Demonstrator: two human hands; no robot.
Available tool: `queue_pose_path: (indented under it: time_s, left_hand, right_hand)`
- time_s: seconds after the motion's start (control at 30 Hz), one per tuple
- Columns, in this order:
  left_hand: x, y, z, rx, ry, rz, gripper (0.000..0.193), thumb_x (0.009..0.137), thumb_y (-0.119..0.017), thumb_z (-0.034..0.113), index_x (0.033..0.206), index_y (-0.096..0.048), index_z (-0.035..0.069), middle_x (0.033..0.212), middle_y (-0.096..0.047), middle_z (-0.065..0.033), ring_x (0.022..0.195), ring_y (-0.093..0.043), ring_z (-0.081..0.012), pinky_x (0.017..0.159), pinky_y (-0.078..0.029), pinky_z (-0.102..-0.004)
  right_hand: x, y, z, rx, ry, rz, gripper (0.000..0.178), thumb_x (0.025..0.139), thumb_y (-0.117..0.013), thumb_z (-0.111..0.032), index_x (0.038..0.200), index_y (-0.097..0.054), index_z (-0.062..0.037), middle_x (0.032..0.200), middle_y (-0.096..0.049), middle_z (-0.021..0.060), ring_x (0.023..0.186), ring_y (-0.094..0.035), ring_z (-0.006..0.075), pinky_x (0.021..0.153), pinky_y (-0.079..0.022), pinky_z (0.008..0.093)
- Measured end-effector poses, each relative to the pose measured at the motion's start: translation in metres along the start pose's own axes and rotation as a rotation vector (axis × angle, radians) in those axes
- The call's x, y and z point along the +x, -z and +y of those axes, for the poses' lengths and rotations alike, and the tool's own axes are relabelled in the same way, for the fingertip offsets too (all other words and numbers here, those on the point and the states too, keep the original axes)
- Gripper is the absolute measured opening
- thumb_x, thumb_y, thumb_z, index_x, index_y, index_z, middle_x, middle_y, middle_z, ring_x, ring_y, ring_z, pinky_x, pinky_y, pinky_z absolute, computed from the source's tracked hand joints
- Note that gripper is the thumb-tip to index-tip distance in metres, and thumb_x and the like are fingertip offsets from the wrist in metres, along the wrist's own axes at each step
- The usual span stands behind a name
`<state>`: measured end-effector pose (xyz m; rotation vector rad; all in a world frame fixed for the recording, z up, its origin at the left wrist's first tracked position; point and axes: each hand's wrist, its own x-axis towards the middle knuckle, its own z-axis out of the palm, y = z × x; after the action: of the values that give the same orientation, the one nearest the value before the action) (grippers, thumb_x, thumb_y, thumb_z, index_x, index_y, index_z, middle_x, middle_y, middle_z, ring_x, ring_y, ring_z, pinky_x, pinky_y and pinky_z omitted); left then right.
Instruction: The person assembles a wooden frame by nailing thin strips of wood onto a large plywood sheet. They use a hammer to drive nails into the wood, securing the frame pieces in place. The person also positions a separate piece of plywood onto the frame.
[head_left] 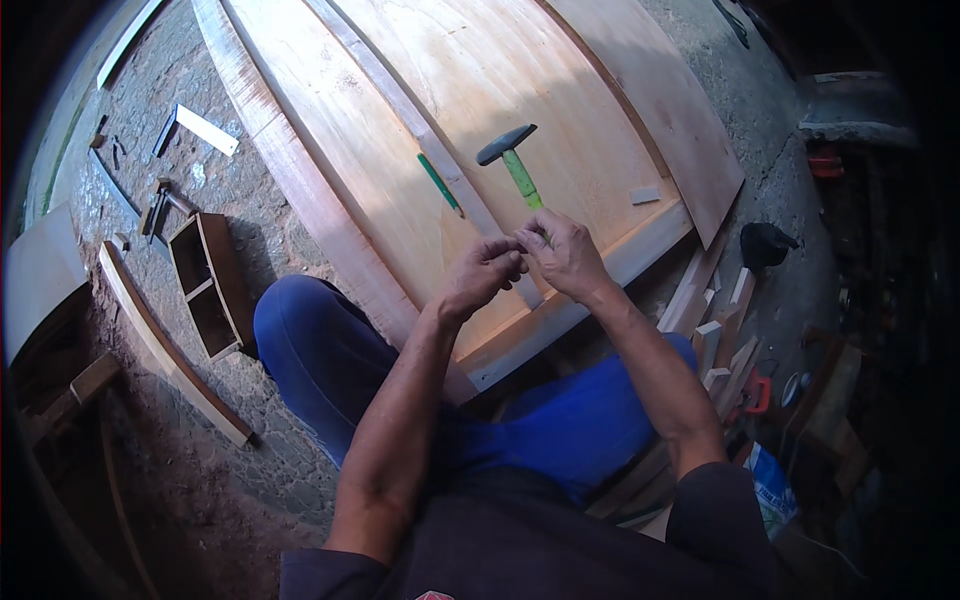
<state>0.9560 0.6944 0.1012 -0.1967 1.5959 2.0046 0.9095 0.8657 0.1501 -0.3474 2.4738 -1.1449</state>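
My left hand (485,268) is closed, fingers curled, its fingertips meeting those of my right hand (565,255). Both pinch at the same spot, where whatever they hold is too small to make out. Just beyond my right hand is a hammer (520,178) with a dark head and green handle. Its handle end passes behind that hand, and whether it is touched I cannot tell. Below the hands is a light plywood panel (560,100) framed with wooden strips. A green pencil (440,185) lies by the middle strip (455,180), left of the hammer.
A small wood block (645,195) sits near the panel's right corner. On the left floor are a try square (200,130), an open two-compartment wooden box (212,285) and a curved wood strip (170,345). Wood offcuts (715,340) pile up at right, near a black object (767,245).
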Motion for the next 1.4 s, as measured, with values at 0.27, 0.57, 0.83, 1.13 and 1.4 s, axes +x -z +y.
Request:
queue_pose_path:
  time_s: [0.27,0.57,0.83,1.13,1.4]
  left_hand:
    - [0.076,-0.015,-0.038,1.028,-0.472,0.283,0.017,0.092,-0.055,0.016,0.103,-0.066,0.008,0.087,-0.071,-0.0101,0.092,-0.066,-0.0280,0.089,-0.046,-0.0415]
    - [0.105,-0.014,-0.062,1.399,-0.406,-0.091,0.015,0.083,-0.055,0.017,0.098,-0.055,0.013,0.072,-0.067,-0.0083,0.083,-0.065,-0.0245,0.079,-0.040,-0.0371]
    - [0.103,-0.012,-0.073,1.384,-0.549,-0.013,0.013,0.086,-0.052,0.018,0.098,-0.054,0.012,0.068,-0.063,-0.0063,0.078,-0.065,-0.0235,0.075,-0.040,-0.0372]
    - [0.111,0.002,-0.044,0.917,-0.616,0.809,0.014,0.091,-0.058,0.014,0.105,-0.060,0.012,0.108,-0.061,-0.0099,0.101,-0.059,-0.0277,0.085,-0.043,-0.0393]
    - [0.077,0.111,-0.074,1.287,-0.430,0.480,0.018,0.088,-0.056,0.012,0.105,-0.060,0.012,0.118,-0.060,-0.0075,0.107,-0.056,-0.0312,0.087,-0.046,-0.0437]
  right_hand:
    - [-0.113,0.037,0.067,-0.220,0.065,0.105,0.020,0.097,-0.059,-0.016,0.114,-0.056,-0.0048,0.084,-0.065,0.0237,0.078,-0.067,0.0450,0.066,-0.053,0.0497]
    - [-0.148,0.023,0.125,-0.282,0.108,-0.251,0.027,0.093,-0.066,-0.027,0.089,-0.051,-0.0050,0.074,-0.061,0.0181,0.073,-0.064,0.0422,0.060,-0.050,0.0483]
    - [-0.132,0.007,0.143,-0.349,0.293,-0.213,0.029,0.092,-0.066,-0.031,0.085,-0.051,-0.0069,0.070,-0.063,0.0154,0.066,-0.065,0.0382,0.055,-0.052,0.0470]
    - [-0.097,0.001,0.107,-0.311,0.215,-0.016,0.032,0.097,-0.063,-0.033,0.084,-0.053,-0.0051,0.063,-0.055,0.0168,0.060,-0.062,0.0385,0.052,-0.048,0.0450]
    - [-0.064,0.010,0.076,0.006,0.087,0.387,0.039,0.102,-0.058,-0.037,0.084,-0.052,-0.0033,0.057,-0.044,0.0123,0.050,-0.048,0.0194,0.050,-0.040,0.0361]
